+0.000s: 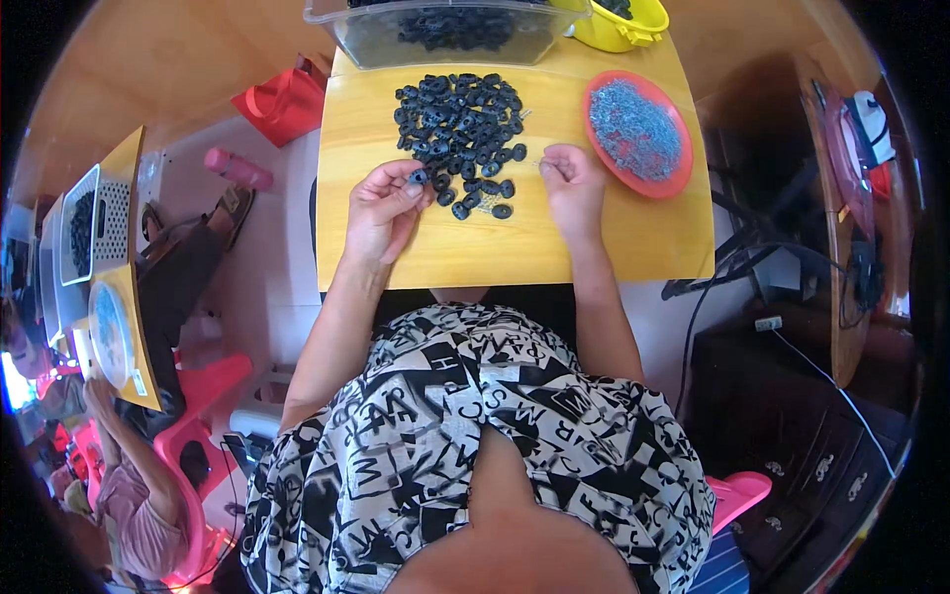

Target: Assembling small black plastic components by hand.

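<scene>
Between the thumb and fingers of my left hand (384,203) is a small black plastic part (418,176), held at the near left side of a loose pile of similar black parts (457,119). Several of these look oval with holes in them. My right hand (574,183) is closed in a pinch to the right of the pile. A thin metal piece (540,161) sticks out from its fingertips, too small to make out fully. Close beyond that hand, a round red plate (683,163) carries a heap of fine silvery-blue metal pieces (633,127).
At the far edge of the yellow table (475,262) stand a clear plastic bin (346,45) of black parts and a yellow basket (618,35). Off to the left, another person (139,505) sits at a separate table with a white basket (96,223). A red bag (282,104) lies beyond.
</scene>
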Motion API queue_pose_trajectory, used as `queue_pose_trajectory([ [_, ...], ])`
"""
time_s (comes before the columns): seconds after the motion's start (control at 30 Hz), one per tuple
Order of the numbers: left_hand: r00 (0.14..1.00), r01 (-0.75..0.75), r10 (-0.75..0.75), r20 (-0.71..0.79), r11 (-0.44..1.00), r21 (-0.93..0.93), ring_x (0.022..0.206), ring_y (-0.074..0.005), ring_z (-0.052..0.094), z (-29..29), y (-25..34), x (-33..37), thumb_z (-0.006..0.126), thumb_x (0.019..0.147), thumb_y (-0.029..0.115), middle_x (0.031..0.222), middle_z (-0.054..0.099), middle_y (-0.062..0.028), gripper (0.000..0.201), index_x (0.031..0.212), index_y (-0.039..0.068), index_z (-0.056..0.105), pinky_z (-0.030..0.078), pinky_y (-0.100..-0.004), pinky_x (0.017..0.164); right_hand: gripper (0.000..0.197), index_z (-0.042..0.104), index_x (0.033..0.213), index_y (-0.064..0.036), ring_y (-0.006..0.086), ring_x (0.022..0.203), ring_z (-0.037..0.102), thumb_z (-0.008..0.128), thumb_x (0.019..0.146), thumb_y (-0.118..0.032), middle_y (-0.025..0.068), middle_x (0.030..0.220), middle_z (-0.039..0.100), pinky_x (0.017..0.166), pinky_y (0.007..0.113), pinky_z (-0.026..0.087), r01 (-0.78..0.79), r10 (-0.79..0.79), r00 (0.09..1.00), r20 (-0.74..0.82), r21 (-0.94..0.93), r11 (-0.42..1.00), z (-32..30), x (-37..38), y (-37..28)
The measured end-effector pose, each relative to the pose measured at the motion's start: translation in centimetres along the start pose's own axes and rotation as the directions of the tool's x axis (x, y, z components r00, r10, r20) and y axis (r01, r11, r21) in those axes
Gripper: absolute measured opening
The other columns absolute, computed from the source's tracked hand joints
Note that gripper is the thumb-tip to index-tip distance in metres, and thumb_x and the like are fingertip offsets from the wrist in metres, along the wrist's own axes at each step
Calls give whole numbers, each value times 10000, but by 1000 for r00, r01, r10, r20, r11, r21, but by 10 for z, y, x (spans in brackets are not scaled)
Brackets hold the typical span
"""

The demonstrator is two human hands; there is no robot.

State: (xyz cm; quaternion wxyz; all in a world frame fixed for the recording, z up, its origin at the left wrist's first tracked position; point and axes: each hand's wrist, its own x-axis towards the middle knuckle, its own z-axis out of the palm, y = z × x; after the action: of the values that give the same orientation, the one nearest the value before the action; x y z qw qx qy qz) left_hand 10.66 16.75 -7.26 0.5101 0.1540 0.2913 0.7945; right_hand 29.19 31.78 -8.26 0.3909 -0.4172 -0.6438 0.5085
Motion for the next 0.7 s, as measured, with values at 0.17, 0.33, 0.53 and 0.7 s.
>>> queue_pose_trajectory([
  [0.17,1000,19,-19,0,1000,-11,740,-194,577,-7,0,1,572,782,-82,895,636,-121,229,1005,-40,604,470,-308,711,110,605,911,10,90,721,575,607,806,42,31,796,620,644,218,467,167,-157,986,60,-230,959,5,-7,8],
  [0.33,999,37,-36,26,999,-13,788,-196,571,-8,2,0,556,785,-81,958,637,-118,237,1012,-31,602,460,-321,730,155,602,859,-4,296,726,602,636,722,59,143,790,608,652,341,479,488,-459,870,182,-459,743,5,-8,-14],
  [0.53,999,34,-33,26,998,-50,781,-196,576,-6,4,0,564,783,-77,954,635,-124,234,1010,-37,602,469,-312,720,147,593,847,3,318,750,593,625,719,70,150,803,604,660,359,473,491,-457,869,193,-460,740,5,-9,-16],
  [0.7,973,166,-216,80,898,407,735,-115,583,12,1,-22,618,765,-93,852,622,-75,206,953,-10,631,481,-234,690,139,582,847,19,307,744,585,613,726,81,153,804,592,653,348,467,497,-485,863,141,-410,765,4,-12,-13],
])
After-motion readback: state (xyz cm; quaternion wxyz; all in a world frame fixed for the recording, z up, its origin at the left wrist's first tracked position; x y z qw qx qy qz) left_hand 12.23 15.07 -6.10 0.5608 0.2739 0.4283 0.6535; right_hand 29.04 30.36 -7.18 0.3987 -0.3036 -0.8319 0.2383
